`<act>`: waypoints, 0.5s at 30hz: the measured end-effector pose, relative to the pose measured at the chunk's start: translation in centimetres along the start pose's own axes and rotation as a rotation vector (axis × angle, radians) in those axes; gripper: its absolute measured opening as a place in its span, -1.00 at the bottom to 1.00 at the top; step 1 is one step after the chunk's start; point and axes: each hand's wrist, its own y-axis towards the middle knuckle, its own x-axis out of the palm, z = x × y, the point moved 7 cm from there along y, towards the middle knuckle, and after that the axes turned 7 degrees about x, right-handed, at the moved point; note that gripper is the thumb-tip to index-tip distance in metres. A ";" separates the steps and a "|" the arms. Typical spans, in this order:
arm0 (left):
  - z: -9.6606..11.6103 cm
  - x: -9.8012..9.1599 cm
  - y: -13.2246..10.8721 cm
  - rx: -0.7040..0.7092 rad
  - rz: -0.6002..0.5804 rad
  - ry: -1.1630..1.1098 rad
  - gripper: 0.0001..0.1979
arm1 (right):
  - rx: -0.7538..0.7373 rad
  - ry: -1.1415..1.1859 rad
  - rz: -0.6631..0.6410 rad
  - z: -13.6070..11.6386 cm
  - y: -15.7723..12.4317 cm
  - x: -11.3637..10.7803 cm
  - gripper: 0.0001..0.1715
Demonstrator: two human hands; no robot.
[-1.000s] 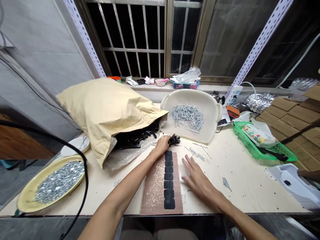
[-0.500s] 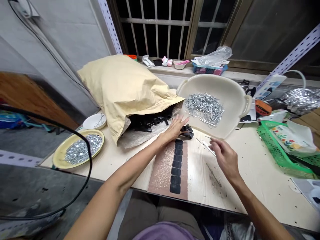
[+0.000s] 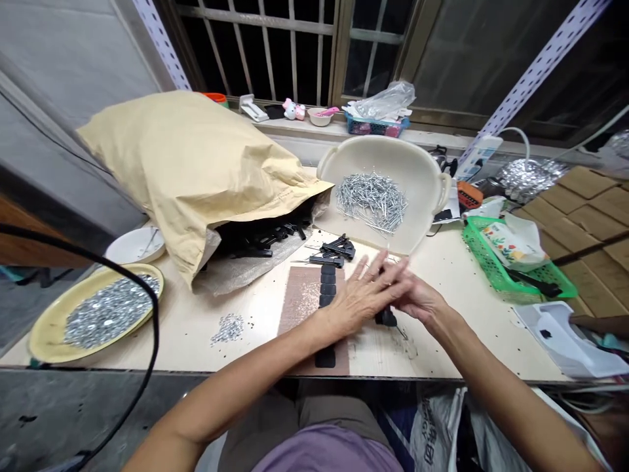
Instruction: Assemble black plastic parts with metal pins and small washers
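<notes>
Pale counter (image 3: 187,334) lies under the small black part (image 3: 386,318) beside the brown strip (image 3: 302,295); my right grip (image 3: 422,303) curls shut on it, my left grip (image 3: 363,298) lies over it, fingers stretched, and I cannot tell whether it holds; a slip, I judge, could send it off the near edge. Beyond, the cream tray (image 3: 422,170) holds silver pins (image 3: 371,200); the sack (image 3: 187,157) spills black parts (image 3: 265,239); the yellow plate (image 3: 44,351) holds washers (image 3: 105,311).

- The worktop (image 3: 472,328) is pale cream, with a faint wood grain and scattered dark specks.
- The mat (image 3: 304,298) is reddish brown, flecked with light dots.
- The pads (image 3: 327,288) in a row down the mat are plain black.
- The small piece (image 3: 386,318) beside the mat is black.
- The sack (image 3: 187,157) is plain tan-yellow, and the parts (image 3: 260,239) at its mouth are black.
- The tray (image 3: 417,177) is cream, and its nails (image 3: 371,200) are silver.
- The plate (image 3: 42,337) is yellow, heaped with silver bits (image 3: 105,311).
- The basket (image 3: 491,272) is bright green.
</notes>
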 end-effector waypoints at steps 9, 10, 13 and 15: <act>-8.2 5.7 -2.0 -0.304 -0.204 0.247 -0.81 | 0.133 -0.063 0.158 4.8 -3.3 -6.2 -0.48; -8.1 6.3 -1.6 -0.279 -0.226 0.262 -0.81 | 0.122 -0.089 0.185 5.0 -3.7 -6.3 -0.48; -7.9 7.4 -0.5 -0.238 -0.252 0.297 -0.82 | 0.101 -0.105 0.243 5.7 -4.9 -6.7 -0.46; -7.9 8.0 0.0 -0.210 -0.287 0.295 -0.80 | 0.106 -0.092 0.266 6.2 -5.6 -6.9 -0.48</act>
